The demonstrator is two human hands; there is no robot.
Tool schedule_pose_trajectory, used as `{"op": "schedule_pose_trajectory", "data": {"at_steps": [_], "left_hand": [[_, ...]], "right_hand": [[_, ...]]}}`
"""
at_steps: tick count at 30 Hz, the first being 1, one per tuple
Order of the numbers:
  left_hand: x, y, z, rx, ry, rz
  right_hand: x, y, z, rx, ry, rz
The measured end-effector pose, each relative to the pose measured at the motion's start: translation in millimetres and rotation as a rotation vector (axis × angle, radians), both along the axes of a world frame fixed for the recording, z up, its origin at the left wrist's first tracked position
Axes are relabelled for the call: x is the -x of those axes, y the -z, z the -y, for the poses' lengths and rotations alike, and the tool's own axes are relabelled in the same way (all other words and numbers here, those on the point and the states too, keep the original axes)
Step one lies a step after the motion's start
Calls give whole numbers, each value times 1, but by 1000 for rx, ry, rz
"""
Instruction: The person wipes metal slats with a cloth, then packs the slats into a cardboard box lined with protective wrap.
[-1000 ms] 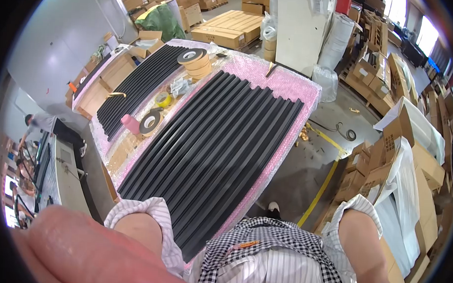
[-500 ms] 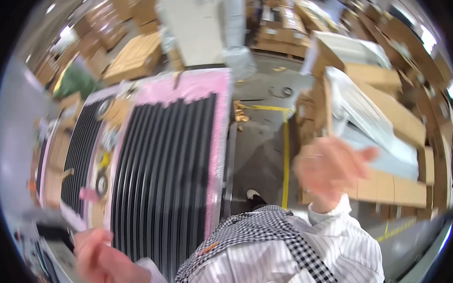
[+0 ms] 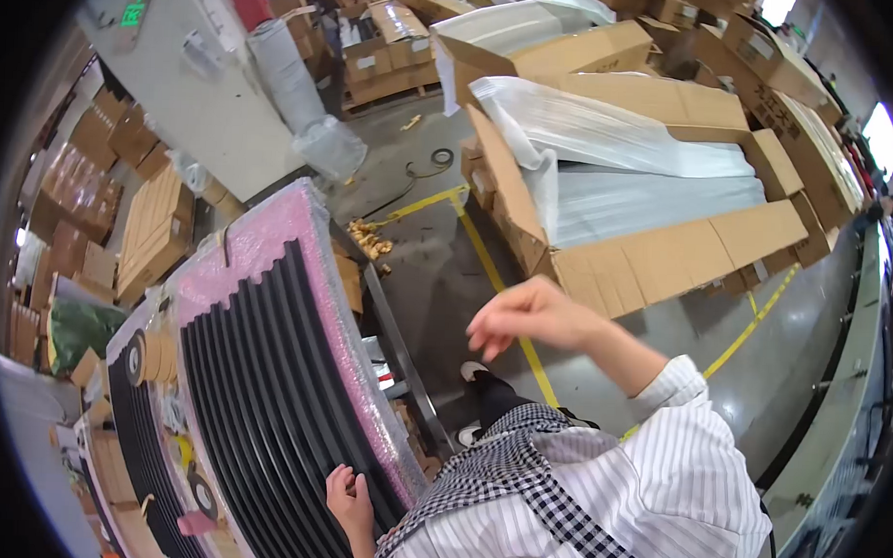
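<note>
Long black ribbed strips point(image 3: 266, 371) lie side by side on a table covered with pink bubble wrap point(image 3: 314, 274). Over the right-hand strips, near the table's edge, is my left hand point(image 3: 348, 494), its fingers loosely curled; whether it touches them I cannot tell. My right hand point(image 3: 529, 316) hangs in the air above the floor, fingers bent and nothing seen in them, in front of an open cardboard box point(image 3: 663, 277). White foam sheeting point(image 3: 609, 137) lines that box, over long pale wrapped pieces point(image 3: 656, 198).
Tape rolls point(image 3: 154, 355) and a pink bottle point(image 3: 197, 523) stand left of the strips. A metal rail point(image 3: 405, 351) runs beside the table. Yellow lines point(image 3: 496, 271) and a black coil point(image 3: 441, 158) are on the floor. A white pillar point(image 3: 197, 93) rises at the back.
The view has turned right, toward the open box. My left hand has come over the strips, and my right hand, blurred and spread before, now has its fingers bent.
</note>
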State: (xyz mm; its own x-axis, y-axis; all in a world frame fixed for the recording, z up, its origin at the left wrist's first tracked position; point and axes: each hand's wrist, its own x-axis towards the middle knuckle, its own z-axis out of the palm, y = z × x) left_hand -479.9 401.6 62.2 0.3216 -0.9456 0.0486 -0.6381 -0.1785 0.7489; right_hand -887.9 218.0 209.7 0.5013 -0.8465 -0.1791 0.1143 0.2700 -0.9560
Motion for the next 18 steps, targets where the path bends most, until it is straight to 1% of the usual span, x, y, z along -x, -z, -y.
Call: {"op": "schedule_pose_trajectory", "data": {"at_steps": [4,7,11,13,14,15,16,17,18], "left_hand": [[28,-16,28,6,51,-95],[49,-48,46,140,118,53],[81,-88,78,191,106,182],[117,-120,107,203,127,221],[143,-138,128,199,148,254],[172,-150,149,191,163,287],[207,-158,173,213,144,293],[245,-168,200,313,236,350],[284,-178,224,401,332,411]], "right_hand": [[121,33,25,2,321,-407],[235,67,44,-19,532,-635],[360,76,57,-116,839,-746],[426,89,67,-104,896,-793],[460,97,75,-83,877,-896],[496,106,82,-59,853,-1000],[544,129,91,144,795,-1213],[590,155,101,350,726,-1422],[618,174,103,396,776,-1511]]}}
